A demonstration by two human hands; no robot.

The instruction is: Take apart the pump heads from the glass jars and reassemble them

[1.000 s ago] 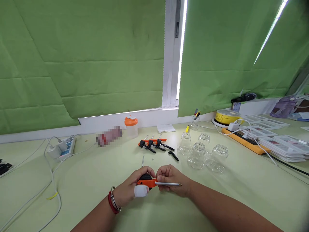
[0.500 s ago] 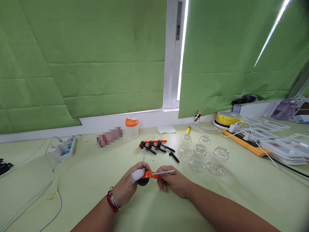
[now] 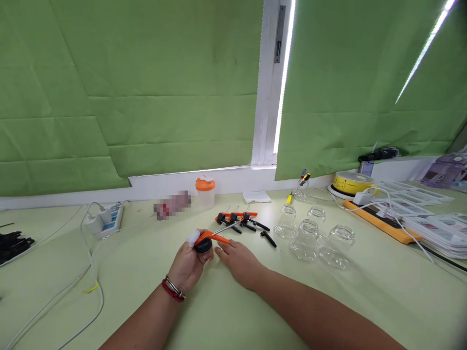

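Note:
My left hand [image 3: 189,265] is closed around an orange piece [image 3: 217,237] that carries a round black knob [image 3: 203,245] and a thin metal rod pointing up to the right. White wrapping covers one of its fingertips. My right hand [image 3: 239,260] rests palm down by the piece's right end, fingers stretched forward; whether it touches the orange tip I cannot tell. Beyond both hands lie several similar orange and black pieces with metal rods [image 3: 235,217]. A loose black part [image 3: 269,238] lies to their right.
Several clear glass jars [image 3: 305,240] stand at the right. Behind are an orange-lidded cup [image 3: 205,193], white paper [image 3: 257,196] and a yellow round case [image 3: 352,183]. An orange power strip [image 3: 383,221] lies far right; a white strip [image 3: 111,221] and cables lie left.
My left hand has moved left and tilted the orange piece, its rod now pointing up-right. My right hand has loosened from its closed hold and flattened out. The view has shifted slightly left.

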